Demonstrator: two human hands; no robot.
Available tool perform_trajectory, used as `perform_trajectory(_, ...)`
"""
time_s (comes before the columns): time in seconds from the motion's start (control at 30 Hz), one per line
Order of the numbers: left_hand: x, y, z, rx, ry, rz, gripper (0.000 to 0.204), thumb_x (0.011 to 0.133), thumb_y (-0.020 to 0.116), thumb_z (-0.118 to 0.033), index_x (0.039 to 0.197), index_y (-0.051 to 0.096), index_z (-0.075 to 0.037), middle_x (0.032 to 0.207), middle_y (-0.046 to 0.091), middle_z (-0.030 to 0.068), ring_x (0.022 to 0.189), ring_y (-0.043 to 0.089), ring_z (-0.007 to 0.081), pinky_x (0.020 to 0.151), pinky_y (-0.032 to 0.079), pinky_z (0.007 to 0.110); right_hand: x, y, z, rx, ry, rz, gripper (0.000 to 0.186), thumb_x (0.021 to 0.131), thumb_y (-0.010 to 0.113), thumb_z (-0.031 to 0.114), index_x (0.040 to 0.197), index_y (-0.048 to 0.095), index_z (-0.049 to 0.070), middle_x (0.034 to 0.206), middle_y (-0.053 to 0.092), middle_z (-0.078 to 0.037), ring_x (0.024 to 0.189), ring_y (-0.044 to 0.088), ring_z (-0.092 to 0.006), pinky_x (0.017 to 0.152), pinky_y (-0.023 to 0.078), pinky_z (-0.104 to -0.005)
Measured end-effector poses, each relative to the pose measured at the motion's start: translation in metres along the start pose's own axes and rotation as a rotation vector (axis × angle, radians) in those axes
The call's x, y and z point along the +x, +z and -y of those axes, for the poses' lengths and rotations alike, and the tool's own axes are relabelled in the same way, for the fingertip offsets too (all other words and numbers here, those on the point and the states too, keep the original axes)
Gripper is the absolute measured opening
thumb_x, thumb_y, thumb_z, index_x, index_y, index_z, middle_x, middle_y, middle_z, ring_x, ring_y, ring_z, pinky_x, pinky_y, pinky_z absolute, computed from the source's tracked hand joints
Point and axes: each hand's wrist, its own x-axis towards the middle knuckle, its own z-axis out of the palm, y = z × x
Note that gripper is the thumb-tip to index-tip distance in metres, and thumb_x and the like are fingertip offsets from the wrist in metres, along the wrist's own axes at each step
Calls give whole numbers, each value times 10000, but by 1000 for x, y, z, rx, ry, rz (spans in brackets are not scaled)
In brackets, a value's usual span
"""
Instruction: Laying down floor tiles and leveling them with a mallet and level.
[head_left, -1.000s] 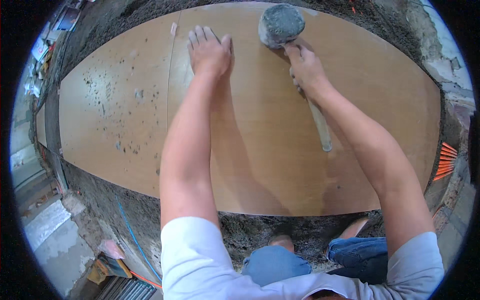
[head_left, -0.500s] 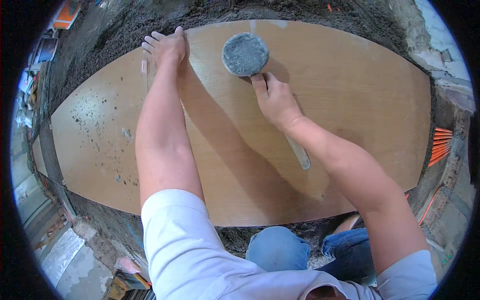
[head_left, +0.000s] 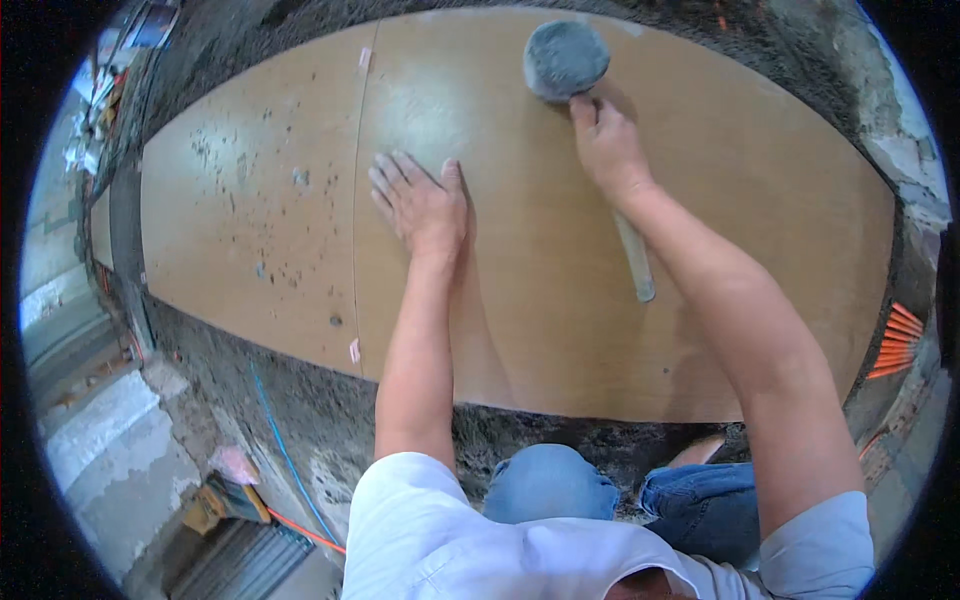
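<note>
A mallet (head_left: 567, 60) with a thick, round grey head and a pale handle is in my right hand (head_left: 612, 150), fingers closed round the handle near the head. Its head is over the far part of a large, light-brown tile (head_left: 540, 300); I cannot tell whether it touches the surface. My left hand (head_left: 422, 205) lies palm down with fingers stretched on the same tile, just right of a thin seam. Across that seam is a second tile (head_left: 200, 230), speckled with dark crumbs. Small pale clips stick up in the seam, one far (head_left: 365, 58) and one near (head_left: 354, 350).
Dark, damp mortar (head_left: 235, 340) surrounds the tiles. Several orange pipes (head_left: 900, 340) stick out at the right. A blue cable (head_left: 285, 450) and debris lie at the lower left. My jean-clad knee (head_left: 552, 485) is by the near tile edge.
My left hand has come back from the far tile edge to the tile's surface beside the seam. My view has shifted leftward and nearer. The mallet remains in my right hand.
</note>
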Motion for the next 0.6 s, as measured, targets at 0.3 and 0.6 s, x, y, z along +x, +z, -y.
perform_trajectory(0.3, -20, -13, 34, -3, -385, -133, 881, 876, 455, -573, 1447, 251, 67, 1536, 206, 231, 1441, 138, 363, 1160, 56, 516, -4, -13, 6, 289, 115, 149, 451, 920, 514, 530, 927, 621, 91, 670, 524, 25, 537, 476, -104, 478, 386, -259)
perform_trajectory(0.6, -33, -43, 23, -79, -533, -52, 871, 880, 430, -568, 1454, 247, 61, 1551, 191, 209, 1454, 114, 336, 1168, 37, 498, -31, -73, 16, 490, 216, 147, 402, 948, 534, 438, 1057, 613, 60, 747, 517, 21, 593, 486, -70, 500, 376, -214)
